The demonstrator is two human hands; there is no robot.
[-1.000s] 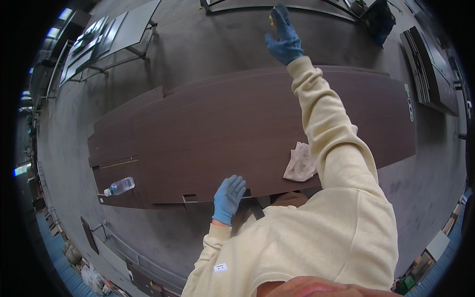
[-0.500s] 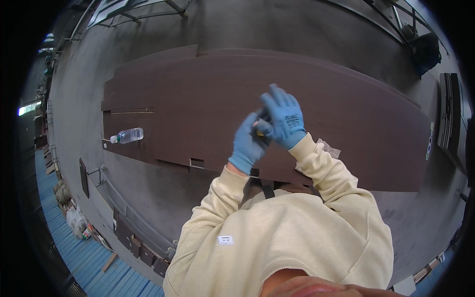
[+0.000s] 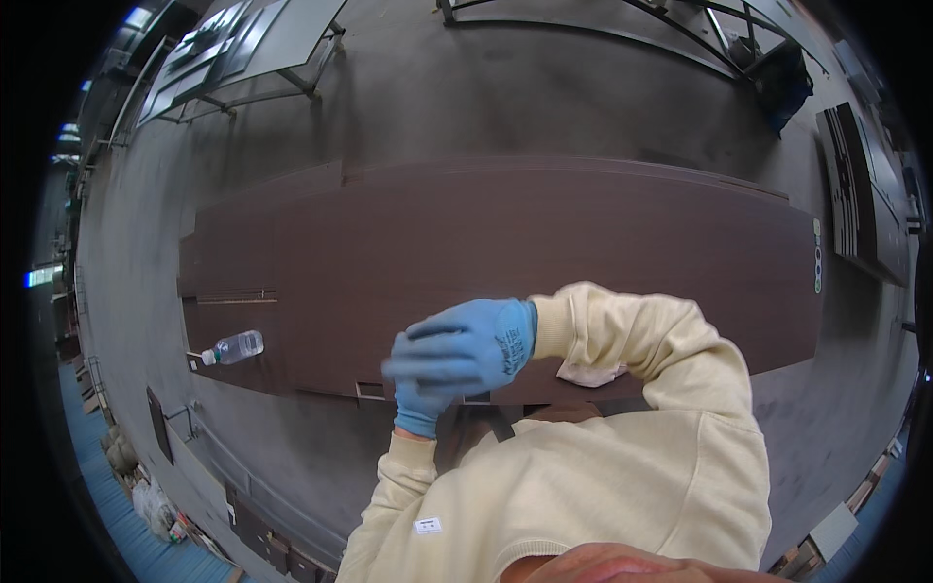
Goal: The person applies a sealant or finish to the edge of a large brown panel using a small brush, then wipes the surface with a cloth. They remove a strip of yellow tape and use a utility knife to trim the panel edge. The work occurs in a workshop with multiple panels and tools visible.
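My right hand (image 3: 471, 342), in a blue glove, lies across my left hand (image 3: 418, 408), also gloved in blue. Both hands are close to my chest, above the near edge of a long dark brown panel (image 3: 505, 243). The right hand's fingers point left and are blurred. Most of the left hand is hidden under it, so I cannot see whether anything sits between them. A crumpled white cloth (image 3: 588, 372) lies on the panel's near edge, partly under my right sleeve.
A plastic water bottle (image 3: 233, 347) lies on its side at the panel's near left corner. Dark boards (image 3: 860, 194) are stacked on the floor at the right. Metal-framed tables (image 3: 243, 49) stand far left, and a metal rack (image 3: 680, 19) with a dark blue object (image 3: 782, 83) far right.
My right arm came down from its far reach and the hand came back to my chest. It met the left hand and now lies over it.
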